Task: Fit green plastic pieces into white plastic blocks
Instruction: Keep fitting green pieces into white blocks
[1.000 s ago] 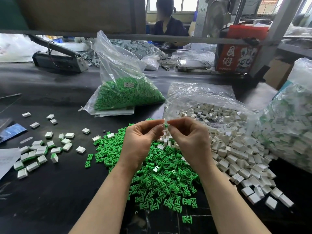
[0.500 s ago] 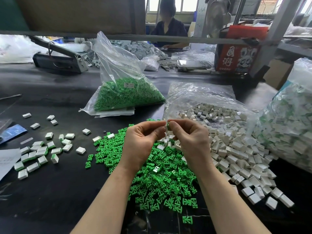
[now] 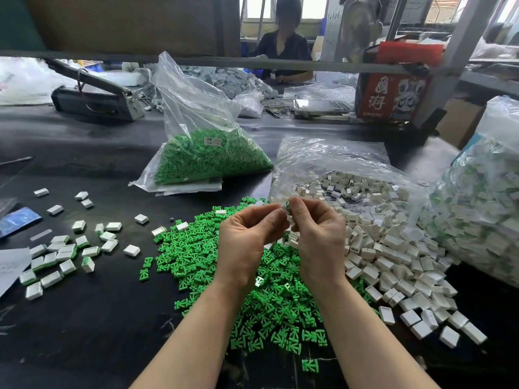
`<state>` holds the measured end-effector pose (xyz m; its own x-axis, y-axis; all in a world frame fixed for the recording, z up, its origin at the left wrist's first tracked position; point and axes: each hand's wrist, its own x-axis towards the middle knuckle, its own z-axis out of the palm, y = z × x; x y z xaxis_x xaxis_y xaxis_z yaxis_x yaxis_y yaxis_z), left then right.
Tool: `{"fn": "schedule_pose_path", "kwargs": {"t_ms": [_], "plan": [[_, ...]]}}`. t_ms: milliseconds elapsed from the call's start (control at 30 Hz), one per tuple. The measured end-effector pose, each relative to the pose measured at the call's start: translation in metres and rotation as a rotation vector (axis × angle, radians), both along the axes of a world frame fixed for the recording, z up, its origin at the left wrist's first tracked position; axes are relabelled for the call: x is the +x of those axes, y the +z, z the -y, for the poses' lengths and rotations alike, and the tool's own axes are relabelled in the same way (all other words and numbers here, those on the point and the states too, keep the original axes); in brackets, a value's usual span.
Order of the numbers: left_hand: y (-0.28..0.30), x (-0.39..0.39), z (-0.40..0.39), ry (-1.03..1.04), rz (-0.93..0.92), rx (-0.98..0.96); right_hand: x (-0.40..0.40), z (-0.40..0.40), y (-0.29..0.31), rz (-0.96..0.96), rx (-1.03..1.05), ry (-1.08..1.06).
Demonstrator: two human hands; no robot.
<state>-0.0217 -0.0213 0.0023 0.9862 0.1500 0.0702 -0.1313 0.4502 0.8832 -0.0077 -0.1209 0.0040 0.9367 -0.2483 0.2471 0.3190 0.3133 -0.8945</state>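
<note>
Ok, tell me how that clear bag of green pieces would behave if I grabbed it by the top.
The bag would probably be floppy: its thin film stands crumpled and slack. It likely sags bottom-heavy, since the green pieces fill only its lower part. Its mouth looks open, so tipping it may spill them.

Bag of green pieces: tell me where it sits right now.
In the head view the bag of green pieces lies on the black table at centre-left, beyond the loose green pile and left of the open bag of white blocks.
</note>
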Motion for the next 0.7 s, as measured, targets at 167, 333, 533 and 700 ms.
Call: {"fn": "schedule_pose_path", "kwargs": {"t_ms": [167, 333, 533, 700], "plan": [[0.000, -0.001, 0.003, -0.019, -0.019, -0.069, -0.001, -0.004, -0.002, 0.017, 0.010, -0.039], [0.000, -0.003, 0.007, 0.072, 0.004, -0.108, -0.001, -0.006, -0.003, -0.005, -0.002, -0.033], [-0.002, -0.004, 0.015, 0.149, 0.032, -0.180, -0.002, -0.012, -0.003, -0.029, 0.077, -0.029], [-0.005, -0.004, 0.019, 0.196, 0.046, -0.201, -0.003, -0.015, -0.003, -0.047, 0.144, -0.010]]}}
